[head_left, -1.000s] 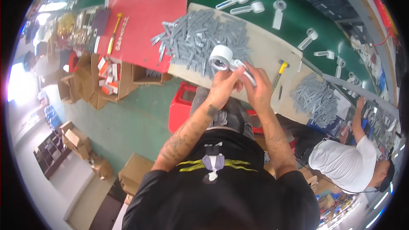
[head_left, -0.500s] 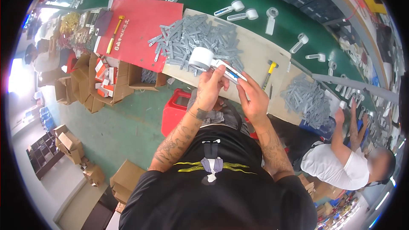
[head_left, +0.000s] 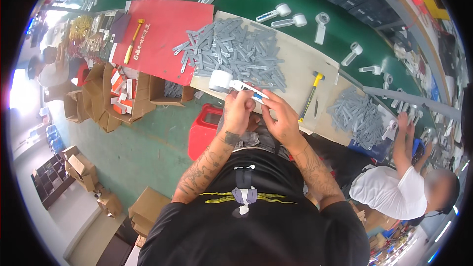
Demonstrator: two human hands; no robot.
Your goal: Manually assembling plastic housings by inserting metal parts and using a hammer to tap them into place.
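In front of my body I hold a white handheld device [head_left: 220,81] with a drum-shaped round head and a slim handle. A blue part shows inside its handle. My left hand [head_left: 239,111] is closed round the handle just below the head. At the handle's other end, the fingers of my right hand [head_left: 283,120] pinch it. Beyond my hands a loose pile of grey plastic strips [head_left: 236,51] covers part of the beige bench top [head_left: 300,59]. A yellow-and-black hammer [head_left: 311,96] lies to the right of my right hand.
A green conveyor belt [head_left: 241,7] carries several similar white devices. A red mat [head_left: 162,29] holds a second hammer [head_left: 134,42]. Cartons [head_left: 135,106] and a red stool [head_left: 199,138] stand left of me. At right, a co-worker [head_left: 389,192] works beside another strip pile [head_left: 357,118].
My hands and the white device have moved slightly left. Devices on the belt have shifted right. The co-worker's arms have moved.
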